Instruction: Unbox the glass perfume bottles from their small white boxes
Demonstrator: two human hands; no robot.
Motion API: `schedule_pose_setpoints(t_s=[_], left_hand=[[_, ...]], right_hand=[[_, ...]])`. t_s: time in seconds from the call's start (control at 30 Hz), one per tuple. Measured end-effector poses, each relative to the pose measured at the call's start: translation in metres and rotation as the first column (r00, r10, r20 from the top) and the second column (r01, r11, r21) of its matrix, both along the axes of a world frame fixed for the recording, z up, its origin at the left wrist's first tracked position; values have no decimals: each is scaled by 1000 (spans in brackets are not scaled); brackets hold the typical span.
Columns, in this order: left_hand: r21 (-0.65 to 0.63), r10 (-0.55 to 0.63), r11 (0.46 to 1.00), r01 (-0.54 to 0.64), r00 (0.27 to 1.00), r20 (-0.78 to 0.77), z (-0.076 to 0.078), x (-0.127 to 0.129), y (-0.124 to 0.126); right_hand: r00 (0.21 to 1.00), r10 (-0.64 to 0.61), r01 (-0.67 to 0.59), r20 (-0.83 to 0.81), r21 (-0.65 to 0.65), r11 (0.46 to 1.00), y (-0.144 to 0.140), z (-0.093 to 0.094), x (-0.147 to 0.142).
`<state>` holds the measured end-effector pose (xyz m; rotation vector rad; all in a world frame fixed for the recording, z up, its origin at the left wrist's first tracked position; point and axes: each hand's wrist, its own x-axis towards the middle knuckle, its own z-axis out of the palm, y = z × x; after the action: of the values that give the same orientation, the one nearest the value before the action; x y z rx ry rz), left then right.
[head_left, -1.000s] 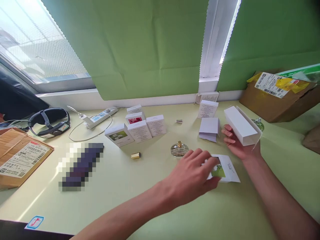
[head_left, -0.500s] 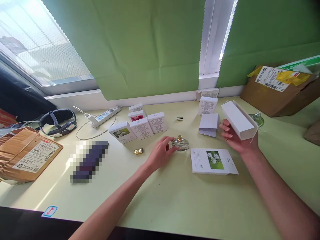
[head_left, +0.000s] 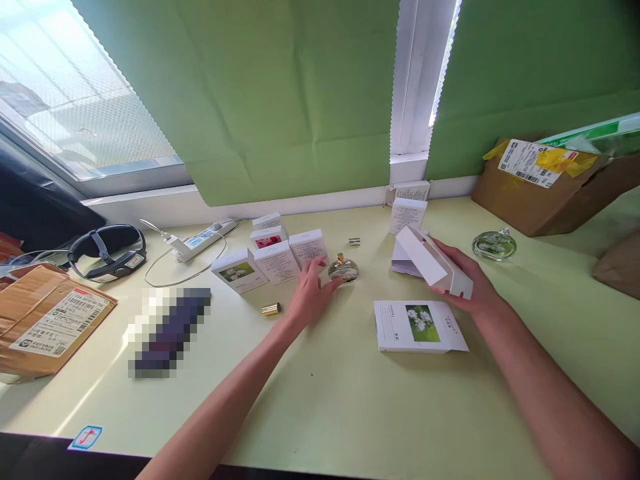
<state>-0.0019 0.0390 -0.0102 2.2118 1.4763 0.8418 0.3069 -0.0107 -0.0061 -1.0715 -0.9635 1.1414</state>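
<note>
My left hand (head_left: pixel 311 293) is open beside a clear round perfume bottle (head_left: pixel 343 272) with a gold spray neck. The thumb reaches close to the bottle's near side; whether it touches cannot be told. In my right hand (head_left: pixel 467 273) is a white cardboard insert (head_left: pixel 425 257), tilted above the table, with the fingers partly hidden behind it. Below it lies a flattened-looking white perfume box (head_left: pixel 420 327) with a white-flower picture. A gold cap (head_left: pixel 271 309) lies left of my left hand, and a silver cap (head_left: pixel 354 241) behind the bottle.
Several white perfume boxes (head_left: pixel 275 263) stand left of the bottle. More white boxes (head_left: pixel 409 215) and a folded white card (head_left: pixel 404 259) are at the back right, near another glass bottle (head_left: pixel 494 245). A power strip (head_left: pixel 203 241), headset (head_left: pixel 107 252) and cartons (head_left: pixel 545 190) line the edges.
The bottle has moved away from me and slightly left, and my left hand's fingers have come off it. My right hand has turned and shifted the insert left, uncovering the other bottle.
</note>
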Motion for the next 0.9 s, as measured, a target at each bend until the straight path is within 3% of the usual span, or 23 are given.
schedule_pose_setpoints(t_s=[0.07,0.1,0.17,0.23,0.27,0.37,0.43,0.63,0.73,0.9], left_hand=[[163,31,986,-43,997,74,6,3,-14],[254,-13,967,-15,994,107,10,7,-21],[344,-209,925,160,972,109,17,19,-34],[254,-373,910,328,915,152,22,35,-43],[161,-398,915,369,890,224,21,44,-46],[-108,-336,903,415,841,424,14,66,-47],[-172,-307,888,427,827,471,8,75,-44],[-137,-350,884,447,828,439,10,82,-27],[-23,-399,897,442,831,388,17,80,-19],[36,-565,820,572,797,211,36,68,-9]], right_hand=[[998,37,-41,-53,-74,996,0,0,-3],[996,50,-58,-74,-104,993,-1,1,-4],[993,68,-82,-99,-142,987,-2,1,-9],[990,91,-107,-109,-152,983,-4,1,-14],[990,97,-111,-105,-140,984,-5,1,-17],[995,89,-91,-51,-57,994,-7,2,-26],[998,55,-55,1,2,998,-7,2,-31],[996,-3,-3,92,60,998,-8,4,-40],[996,-35,29,85,72,997,-9,5,-40],[998,-9,6,61,49,999,-10,7,-41]])
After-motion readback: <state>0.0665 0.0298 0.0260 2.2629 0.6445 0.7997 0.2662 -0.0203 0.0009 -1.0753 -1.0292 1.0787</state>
